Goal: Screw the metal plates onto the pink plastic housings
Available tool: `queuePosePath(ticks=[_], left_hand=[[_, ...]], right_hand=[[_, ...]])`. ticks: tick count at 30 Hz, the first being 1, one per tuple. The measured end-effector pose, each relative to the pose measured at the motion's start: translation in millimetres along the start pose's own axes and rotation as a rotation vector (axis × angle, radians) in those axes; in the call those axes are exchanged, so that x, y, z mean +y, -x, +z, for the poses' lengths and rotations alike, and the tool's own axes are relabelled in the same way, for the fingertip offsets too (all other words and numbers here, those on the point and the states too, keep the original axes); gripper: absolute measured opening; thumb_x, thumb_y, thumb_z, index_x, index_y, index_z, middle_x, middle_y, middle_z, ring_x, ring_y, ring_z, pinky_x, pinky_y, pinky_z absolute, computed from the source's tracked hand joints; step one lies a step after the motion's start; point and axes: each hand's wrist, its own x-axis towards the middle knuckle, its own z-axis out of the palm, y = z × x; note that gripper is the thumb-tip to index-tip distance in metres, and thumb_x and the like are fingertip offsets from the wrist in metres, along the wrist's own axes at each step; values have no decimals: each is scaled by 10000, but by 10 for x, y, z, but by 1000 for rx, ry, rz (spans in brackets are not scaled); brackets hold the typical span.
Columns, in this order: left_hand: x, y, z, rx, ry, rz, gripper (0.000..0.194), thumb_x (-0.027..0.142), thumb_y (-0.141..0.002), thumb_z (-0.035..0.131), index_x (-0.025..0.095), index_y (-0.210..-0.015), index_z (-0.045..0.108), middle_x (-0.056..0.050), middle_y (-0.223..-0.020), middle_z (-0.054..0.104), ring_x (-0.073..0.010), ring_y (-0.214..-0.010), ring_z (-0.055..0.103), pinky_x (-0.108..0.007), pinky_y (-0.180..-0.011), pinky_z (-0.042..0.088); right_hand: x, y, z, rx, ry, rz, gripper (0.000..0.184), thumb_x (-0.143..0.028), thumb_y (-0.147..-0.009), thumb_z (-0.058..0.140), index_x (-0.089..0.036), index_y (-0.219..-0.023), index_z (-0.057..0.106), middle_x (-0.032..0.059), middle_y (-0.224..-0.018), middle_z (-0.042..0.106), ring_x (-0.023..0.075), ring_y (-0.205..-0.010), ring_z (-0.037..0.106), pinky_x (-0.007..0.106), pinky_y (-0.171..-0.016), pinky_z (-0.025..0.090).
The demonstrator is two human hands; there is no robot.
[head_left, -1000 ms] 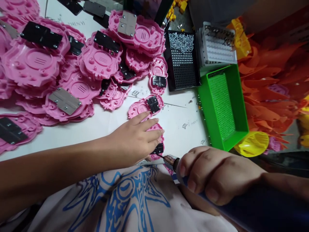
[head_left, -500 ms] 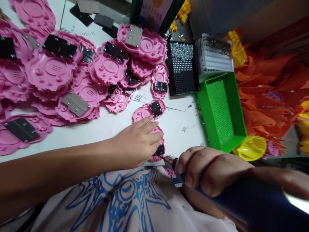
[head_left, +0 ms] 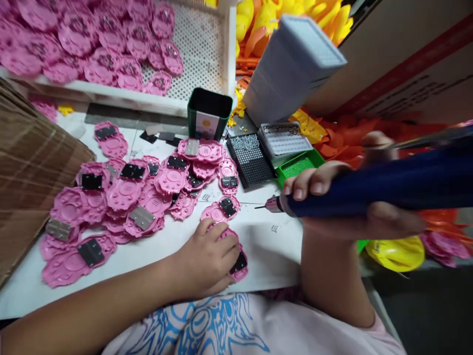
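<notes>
My left hand [head_left: 211,259] rests on a pink plastic shell [head_left: 241,274] near the table's front edge, fingers curled over it. A black cover plate [head_left: 239,262] shows on the shell's right end; the rest is mostly under my hand. My right hand [head_left: 316,181] grips a dark blue electric screwdriver [head_left: 369,187], raised above the table. Its thin bit [head_left: 260,207] points left and touches nothing that I can see. Just beyond my left hand lies another pink shell with a black plate [head_left: 226,207].
Piled pink shells [head_left: 121,197] cover the left of the table beside a cardboard box [head_left: 33,177]. A black screw tray [head_left: 254,162], a green tray [head_left: 303,165] and a dark green cup [head_left: 210,116] stand farther back. Behind is a white crate [head_left: 203,49] of pink parts.
The screwdriver has lifted off the shell under my left hand and swung up and right. My left hand stays on that shell. The view has tilted up, showing more of the background.
</notes>
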Motion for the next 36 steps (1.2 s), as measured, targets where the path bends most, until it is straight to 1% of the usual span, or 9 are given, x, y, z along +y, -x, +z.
queuePosePath(ticks=[6, 11, 16, 21, 24, 26, 31, 33, 36], left_hand=[[-107, -15, -93, 128, 94, -102, 431, 482, -819, 643, 158, -1101, 606, -107, -1062, 648, -307, -1043, 503, -452, -883, 357], [-161, -33, -181, 114, 104, -98, 363, 450, -849, 639, 158, -1061, 594, -115, -1086, 636, -316, -1100, 507, -482, -908, 393], [-101, -69, -200, 29, 125, 59, 381, 435, -860, 632, 150, -1103, 566, -128, -1065, 639, -327, -1105, 529, -509, -907, 454], [-55, -112, -96, -128, 192, 152, 464, 395, -864, 615, 128, -1228, 510, -161, -1142, 629, -321, -1191, 530, -509, -1024, 448], [-41, -123, 8, -138, 160, 153, 497, 329, -806, 601, 127, -1249, 505, -172, -1215, 608, -354, -1248, 498, -536, -1010, 466], [-9, -131, 100, -119, 132, 124, 496, 340, -753, 604, 127, -1197, 541, -176, -1230, 602, -380, -1269, 483, -562, -1015, 459], [122, -197, 373, 23, 23, -3, 631, 668, -700, 649, 136, -1036, 606, -192, -1136, 640, -433, -1214, 527, -632, -1004, 440], [145, -225, 432, 85, -11, -23, 605, 681, -712, 643, 141, -982, 608, -184, -1098, 654, -427, -1181, 554, -633, -986, 455], [125, -237, 413, 28, -10, 0, 560, 641, -732, 652, 140, -979, 604, -187, -1149, 645, -416, -1194, 549, -612, -981, 475]], right_hand=[[233, 15, -11, -36, -156, -176, 195, -388, -672, 677, -294, -843, 681, -3, -624, 589, 175, -537, 576, 339, -502, 497], [294, 27, -98, -38, -239, -160, 478, -373, -670, 702, -320, -1139, 624, -2, -654, 632, 190, -551, 595, 352, -489, 520], [312, -18, -165, 42, -242, -166, 473, -372, -665, 748, -286, -1111, 618, -5, -663, 659, 189, -545, 615, 332, -454, 514], [249, -130, -241, 275, -195, -176, 421, -349, -633, 740, -251, -1026, 625, -18, -624, 648, 177, -523, 615, 327, -488, 515], [170, -330, -233, 388, -188, -158, 338, -304, -594, 703, -233, -914, 624, -34, -569, 616, 163, -485, 591, 306, -459, 485], [140, -506, -207, 406, -182, -121, 309, -299, -557, 698, -226, -843, 606, -40, -550, 600, 154, -464, 575, 292, -433, 461], [255, -867, -107, 432, -177, -85, 273, -322, -532, 679, -225, -757, 557, -52, -523, 571, 130, -434, 540, 272, -405, 435], [348, -935, -66, 421, -181, -82, 318, -319, -530, 680, -228, -812, 565, -60, -523, 567, 132, -433, 540, 274, -403, 436], [471, -974, -21, 419, -183, -79, 368, -314, -511, 692, -224, -843, 562, -64, -518, 563, 134, -430, 540, 275, -399, 433]])
